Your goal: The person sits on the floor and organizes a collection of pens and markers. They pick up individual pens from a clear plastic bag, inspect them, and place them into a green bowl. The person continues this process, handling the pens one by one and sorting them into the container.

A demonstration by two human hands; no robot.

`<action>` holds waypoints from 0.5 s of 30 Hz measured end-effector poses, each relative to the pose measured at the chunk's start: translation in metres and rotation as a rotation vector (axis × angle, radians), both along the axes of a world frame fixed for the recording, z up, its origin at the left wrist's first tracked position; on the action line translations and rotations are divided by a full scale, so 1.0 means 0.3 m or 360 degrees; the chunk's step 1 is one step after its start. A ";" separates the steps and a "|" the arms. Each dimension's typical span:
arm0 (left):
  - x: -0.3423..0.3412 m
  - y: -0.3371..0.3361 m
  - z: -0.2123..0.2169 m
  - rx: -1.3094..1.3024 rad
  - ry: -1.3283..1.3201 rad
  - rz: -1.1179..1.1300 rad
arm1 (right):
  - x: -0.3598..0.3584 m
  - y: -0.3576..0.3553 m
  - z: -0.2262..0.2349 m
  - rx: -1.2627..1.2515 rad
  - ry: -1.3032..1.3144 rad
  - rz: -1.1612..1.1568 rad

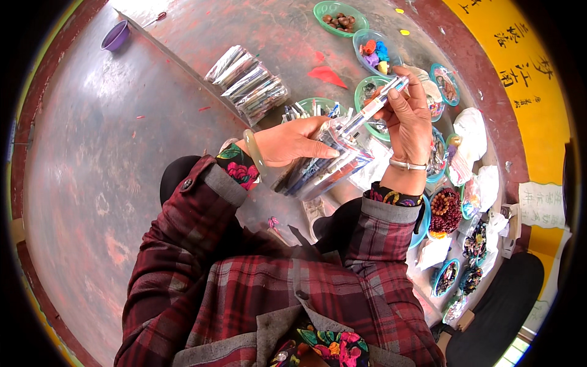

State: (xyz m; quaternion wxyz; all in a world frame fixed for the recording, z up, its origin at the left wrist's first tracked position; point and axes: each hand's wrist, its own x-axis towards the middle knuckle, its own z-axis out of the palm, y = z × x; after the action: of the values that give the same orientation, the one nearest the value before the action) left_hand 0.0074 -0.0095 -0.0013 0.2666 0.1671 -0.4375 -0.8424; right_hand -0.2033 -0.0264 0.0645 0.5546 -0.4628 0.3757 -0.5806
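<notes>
Clear plastic pack of pens (324,160) held mid-frame; more clear pen packs (247,82) by the floor's ledge; yellow sign (520,67) along the right edge.

Red plaid sleeves (183,244), floral cuffs (239,166), bangles (252,150)

Both forearms rise from the lower edge, in plaid sleeves with flowered cuffs. The left hand (292,142) is held level, fingers curled in a grip. The right hand (408,119) stands upright beside it, fingertips pinched together at the top.
</notes>
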 end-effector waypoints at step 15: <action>0.001 -0.005 0.009 0.0078 0.0049 0.0017 | -0.053 -0.007 0.005 -0.0041 -0.0033 -0.0245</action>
State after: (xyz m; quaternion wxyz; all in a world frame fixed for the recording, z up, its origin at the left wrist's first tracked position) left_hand 0.0078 -0.0111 0.0015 0.2736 0.1628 -0.4116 -0.8540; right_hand -0.2192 -0.0285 0.0659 0.5059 -0.4337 0.3969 -0.6312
